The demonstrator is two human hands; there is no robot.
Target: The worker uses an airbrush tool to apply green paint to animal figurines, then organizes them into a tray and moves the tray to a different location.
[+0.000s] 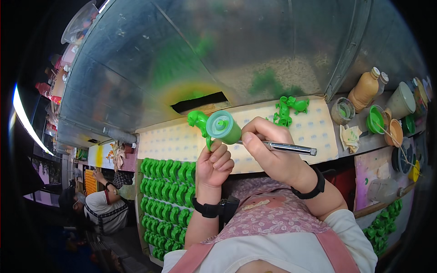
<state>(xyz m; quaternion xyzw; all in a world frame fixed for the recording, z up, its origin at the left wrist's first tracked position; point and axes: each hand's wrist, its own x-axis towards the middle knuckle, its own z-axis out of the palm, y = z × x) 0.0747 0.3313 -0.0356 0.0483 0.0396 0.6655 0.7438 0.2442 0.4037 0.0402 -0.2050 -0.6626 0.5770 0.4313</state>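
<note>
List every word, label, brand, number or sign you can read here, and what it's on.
No readable text anywhere.
Bench paper: small repeated bluish print, too blurred to read.
Pink apron: pale patch on the front, too unclear to tell as lettering.
Airbrush: no lettering can be made out.
Tan bottle: no lettering can be made out.

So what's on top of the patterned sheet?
Toward the right end of the sheet is a cluster of green figures. The left hand with its figure, and the right hand with the airbrush, cover parts; anything behind them can't be seen.
</note>
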